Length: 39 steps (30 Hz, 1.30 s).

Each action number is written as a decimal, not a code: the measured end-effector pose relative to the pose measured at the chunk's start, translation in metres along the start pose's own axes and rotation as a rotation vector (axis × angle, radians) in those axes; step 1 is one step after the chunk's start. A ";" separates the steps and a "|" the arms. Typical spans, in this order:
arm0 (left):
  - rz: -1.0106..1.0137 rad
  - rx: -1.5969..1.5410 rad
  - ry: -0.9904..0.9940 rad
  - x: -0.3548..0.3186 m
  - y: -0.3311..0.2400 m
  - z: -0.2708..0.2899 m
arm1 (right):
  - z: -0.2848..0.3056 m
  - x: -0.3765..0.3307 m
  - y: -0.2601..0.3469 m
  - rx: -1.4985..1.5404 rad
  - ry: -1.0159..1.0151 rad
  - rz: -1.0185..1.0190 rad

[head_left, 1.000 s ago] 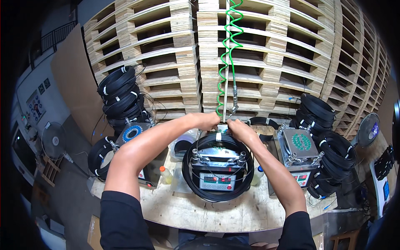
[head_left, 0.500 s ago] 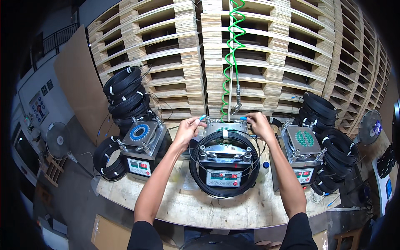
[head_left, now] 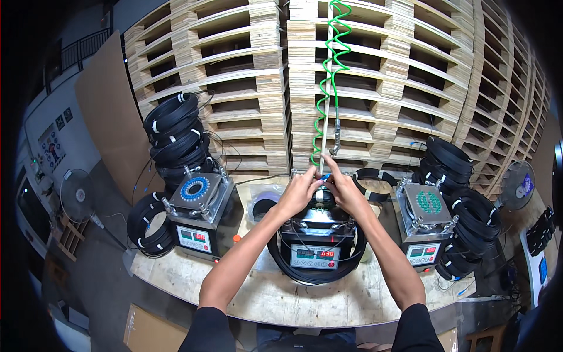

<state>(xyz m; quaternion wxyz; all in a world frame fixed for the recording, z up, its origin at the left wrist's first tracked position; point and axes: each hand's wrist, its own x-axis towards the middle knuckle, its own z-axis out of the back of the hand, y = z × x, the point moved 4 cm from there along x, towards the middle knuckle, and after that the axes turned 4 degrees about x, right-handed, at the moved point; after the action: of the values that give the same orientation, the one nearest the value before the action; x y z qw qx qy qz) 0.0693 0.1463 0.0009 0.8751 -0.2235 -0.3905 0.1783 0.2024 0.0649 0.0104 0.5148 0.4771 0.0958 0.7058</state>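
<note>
Both hands are up over the middle machine [head_left: 317, 237] on the wooden table [head_left: 275, 293]. The left hand [head_left: 299, 190] and the right hand [head_left: 343, 189] meet just above the machine's top, fingertips pinched together around a small blue-tipped connector [head_left: 324, 175], which sits right between them at the back edge of the machine. The left grip is closed on that connector with thumb and forefinger; the right grip is also clenched on it, forefinger pointing up beside a thin white rod [head_left: 326, 94] that hangs straight down. A green coiled hose [head_left: 333, 70] winds around that rod and ends in a metal fitting [head_left: 336, 141] just above the right hand.

A coil of black cable [head_left: 316, 273] is looped around the middle machine, lying on the table and passing in front of its red display. To the left stands a second machine [head_left: 202, 214] with a blue ring on its top plate, and a stack of black cable coils [head_left: 176, 138] is piled behind it, with one more coil [head_left: 146, 226] leaning at its left side. To the right stands a third machine [head_left: 425, 226] with a green patterned top, and black coils [head_left: 463, 205] are heaped beside it. Stacked wooden pallets [head_left: 234, 76] fill the wall behind the table, and a fan [head_left: 77, 195] stands at the far left
</note>
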 end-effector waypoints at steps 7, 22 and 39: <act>0.050 -0.095 0.028 -0.004 0.014 0.004 | -0.013 -0.015 0.001 -0.386 -0.131 0.156; -0.021 0.161 0.122 -0.028 -0.003 0.002 | 0.004 -0.040 -0.002 -0.344 -0.181 -0.157; -0.203 0.365 0.286 -0.028 -0.002 0.000 | 0.004 -0.046 -0.010 -0.483 0.047 -0.117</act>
<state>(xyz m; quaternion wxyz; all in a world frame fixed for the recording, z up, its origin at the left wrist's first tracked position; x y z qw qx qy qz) 0.0522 0.1312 -0.0145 0.9607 -0.0443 -0.2447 0.1237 0.2129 0.0300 -0.0205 0.6516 0.3173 -0.0364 0.6881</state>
